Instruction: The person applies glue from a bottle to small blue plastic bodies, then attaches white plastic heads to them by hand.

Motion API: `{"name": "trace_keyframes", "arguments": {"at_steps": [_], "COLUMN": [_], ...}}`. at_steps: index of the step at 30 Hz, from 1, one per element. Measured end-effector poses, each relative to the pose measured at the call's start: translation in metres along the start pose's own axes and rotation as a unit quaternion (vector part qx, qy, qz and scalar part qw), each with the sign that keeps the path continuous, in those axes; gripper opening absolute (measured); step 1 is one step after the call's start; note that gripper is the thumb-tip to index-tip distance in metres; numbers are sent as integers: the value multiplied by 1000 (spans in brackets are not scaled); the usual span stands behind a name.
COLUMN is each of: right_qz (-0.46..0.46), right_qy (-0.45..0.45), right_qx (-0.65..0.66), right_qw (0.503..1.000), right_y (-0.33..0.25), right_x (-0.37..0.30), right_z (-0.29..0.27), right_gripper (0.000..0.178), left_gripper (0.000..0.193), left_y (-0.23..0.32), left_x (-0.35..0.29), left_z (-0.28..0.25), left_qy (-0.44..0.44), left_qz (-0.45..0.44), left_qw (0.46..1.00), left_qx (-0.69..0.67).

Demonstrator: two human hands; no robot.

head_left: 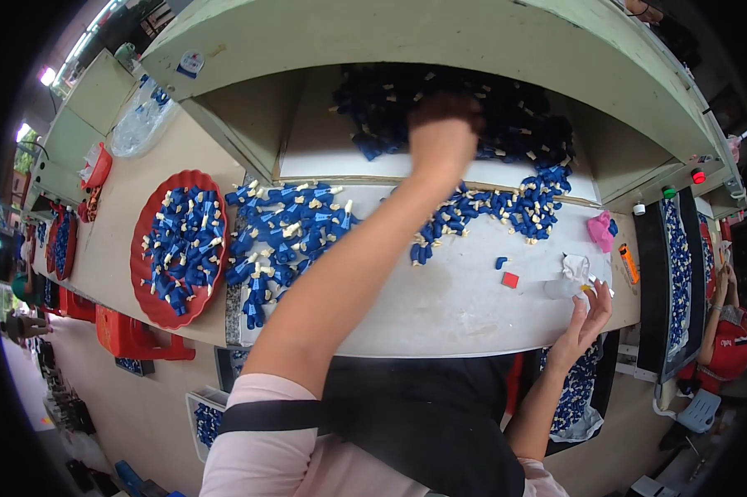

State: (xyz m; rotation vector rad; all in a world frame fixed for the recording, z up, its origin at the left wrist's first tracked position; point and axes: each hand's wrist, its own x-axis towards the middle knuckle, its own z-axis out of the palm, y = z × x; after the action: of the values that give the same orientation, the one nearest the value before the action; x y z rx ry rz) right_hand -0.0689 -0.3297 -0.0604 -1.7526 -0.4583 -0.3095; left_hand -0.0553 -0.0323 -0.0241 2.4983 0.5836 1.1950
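Observation:
My left hand (445,120) reaches into the pale green box-like shelf, into a heap of small dark blue pieces with cream tips (506,108). Shade and the heap hide its fingers. Near the right end of the white work surface, my right hand (585,323) has its fingers closed at the yellow end of a small translucent bottle (561,288). A crumpled white tissue (575,267) lies beside the bottle. To its left are a red square (510,281) and a single blue piece (501,262). More blue pieces (295,232) spread under and left of my left forearm.
A red scalloped tray (140,248) of blue pieces stands at the left. At the right are a pink lump (600,232), an orange cutter-like tool (629,263) and a black-edged tray (657,273) of pieces. The shelf's front edge (440,45) overhangs my left hand. A co-worker in red (734,340) sits far right.

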Motion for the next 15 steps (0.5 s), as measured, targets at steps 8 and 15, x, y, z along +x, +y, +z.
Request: {"name": "trace_keyframes", "arguments": {"at_steps": [8,15], "right_qz": [29,35], "right_qy": [4,8], "right_qx": [-2,5], "right_qw": [1000,999], "right_y": [3,0], "right_x": [11,6], "right_z": [-24,-26], "right_gripper": [33,31], "left_gripper": [21,23], "left_y": [-107,-88], "left_x": [55,53], "left_z": [7,-49], "left_qy": [11,-31], "left_qz": [124,-71], "left_qw": [975,996], "left_qx": [184,-51]}}
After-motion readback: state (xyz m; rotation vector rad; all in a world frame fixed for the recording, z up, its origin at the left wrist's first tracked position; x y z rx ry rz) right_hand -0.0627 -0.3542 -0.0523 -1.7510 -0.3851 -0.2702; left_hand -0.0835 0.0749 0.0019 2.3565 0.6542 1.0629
